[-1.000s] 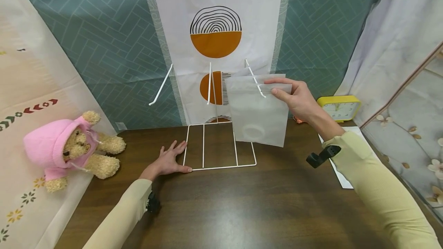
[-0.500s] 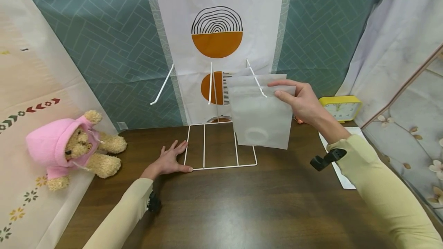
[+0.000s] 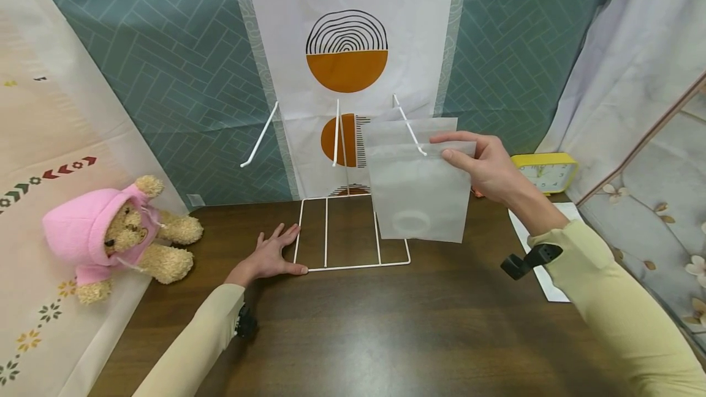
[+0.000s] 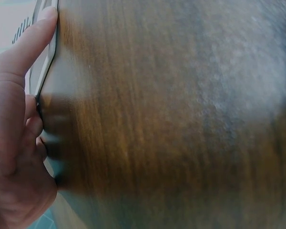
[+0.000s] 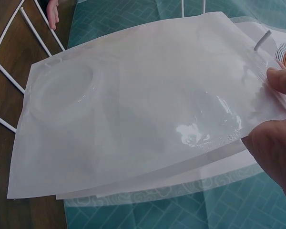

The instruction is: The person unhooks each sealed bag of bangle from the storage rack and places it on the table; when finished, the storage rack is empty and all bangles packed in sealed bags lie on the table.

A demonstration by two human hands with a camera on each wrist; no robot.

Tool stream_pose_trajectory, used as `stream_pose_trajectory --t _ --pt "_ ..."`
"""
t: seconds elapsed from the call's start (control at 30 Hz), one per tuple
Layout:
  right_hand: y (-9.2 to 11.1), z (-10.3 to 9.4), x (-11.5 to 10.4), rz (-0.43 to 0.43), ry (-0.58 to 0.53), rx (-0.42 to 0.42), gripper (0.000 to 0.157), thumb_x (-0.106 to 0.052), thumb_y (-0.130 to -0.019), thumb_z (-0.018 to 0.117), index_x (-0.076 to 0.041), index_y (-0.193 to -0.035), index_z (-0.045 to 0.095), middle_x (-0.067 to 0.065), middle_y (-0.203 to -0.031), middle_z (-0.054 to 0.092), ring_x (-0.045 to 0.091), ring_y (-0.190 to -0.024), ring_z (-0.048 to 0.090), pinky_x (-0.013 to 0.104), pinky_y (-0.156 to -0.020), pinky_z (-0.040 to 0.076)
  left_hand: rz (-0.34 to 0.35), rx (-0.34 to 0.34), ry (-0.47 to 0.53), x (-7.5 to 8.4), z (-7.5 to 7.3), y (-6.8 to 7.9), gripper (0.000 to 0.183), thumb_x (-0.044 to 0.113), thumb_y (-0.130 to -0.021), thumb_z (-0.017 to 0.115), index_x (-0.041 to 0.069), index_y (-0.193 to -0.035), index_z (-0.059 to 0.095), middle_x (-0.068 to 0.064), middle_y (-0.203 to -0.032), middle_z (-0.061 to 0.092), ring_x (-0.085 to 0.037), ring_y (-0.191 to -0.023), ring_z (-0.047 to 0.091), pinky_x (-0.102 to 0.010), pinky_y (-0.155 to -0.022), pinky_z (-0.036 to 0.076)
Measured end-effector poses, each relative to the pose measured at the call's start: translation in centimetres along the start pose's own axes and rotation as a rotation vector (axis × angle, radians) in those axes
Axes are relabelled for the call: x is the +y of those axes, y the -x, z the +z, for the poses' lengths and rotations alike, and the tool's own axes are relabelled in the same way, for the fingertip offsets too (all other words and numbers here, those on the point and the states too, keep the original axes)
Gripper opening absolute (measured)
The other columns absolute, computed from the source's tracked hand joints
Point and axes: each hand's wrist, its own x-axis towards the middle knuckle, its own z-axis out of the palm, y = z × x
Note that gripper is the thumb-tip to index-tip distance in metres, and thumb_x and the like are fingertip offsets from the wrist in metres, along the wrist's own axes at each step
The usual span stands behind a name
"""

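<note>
Where the rack edge (image 3: pixel 358 267) ends, wide tabletop (image 3: pixel 358 329) begins.

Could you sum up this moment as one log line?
left hand: touches base of white rack | right hand: pinches translucent bag by upper right corner | rightmost prong: tip before bag | teddy bear: left of rack

There are two hands (image 3: pixel 270 257) (image 3: pixel 488 167), at least two frosted bags (image 3: pixel 421 195), one three-hooked wire rack (image 3: pixel 358 267), one teddy bear (image 3: pixel 128 233), one clock (image 3: pixel 543 174).
</note>
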Motion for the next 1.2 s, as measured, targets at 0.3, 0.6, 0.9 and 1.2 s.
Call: stream_pose_trajectory --t 0.3,0.6,0.9,1.2 --pt "1.2 0.8 0.3 -0.006 -0.135 -0.049 0.027 -0.015 -0.1 0.063 -0.02 -0.126 0.072 0.004 -0.103 0.069 0.022 -0.077 0.064 0.03 -0.06 0.055 -0.016 -0.023 0.011 -0.5 1.2 1.0 0.114 0.056 -0.074 0.083 0.003 -0.158 0.027 -0.017 -0.162 0.026 -0.044 -0.149 0.008 -0.074 -0.106 -0.002" --pt "2.1 0.8 1.0 -0.051 -0.304 -0.116 0.028 -0.005 -0.1 0.06 -0.012 -0.125 0.071 0.007 -0.091 0.069 0.02 -0.076 0.064 0.028 -0.061 0.055 -0.02 -0.049 0.027 -0.9 2.0 1.5 0.114 0.057 -0.074 0.083 0.003 -0.158 0.026 -0.017 -0.162 0.024 -0.045 -0.149 0.007 -0.075 -0.106 -0.003" --pt "1.9 0.1 -0.3 -0.118 -0.43 -0.109 0.029 0.007 -0.099 0.054 0.001 -0.124 0.069 0.006 -0.065 0.058 0.017 -0.067 0.059 0.025 -0.058 0.05 0.006 -0.04 0.003 -0.6 0.4 -0.2 0.115 0.057 -0.075 0.082 0.003 -0.158 0.024 -0.017 -0.163 0.021 -0.044 -0.149 0.005 -0.075 -0.105 -0.005" --pt "2.0 -0.8 -1.4 -0.082 -0.602 -0.127 0.031 0.012 -0.098 0.051 0.008 -0.126 0.064 0.019 -0.108 0.071 0.027 -0.095 0.067 0.035 -0.073 0.057 -0.003 -0.051 -0.008 -0.4 -0.8 -1.1 0.115 0.054 -0.077 0.082 0.005 -0.16 0.02 -0.014 -0.165 0.019 -0.041 -0.15 0.002 -0.073 -0.106 -0.006"
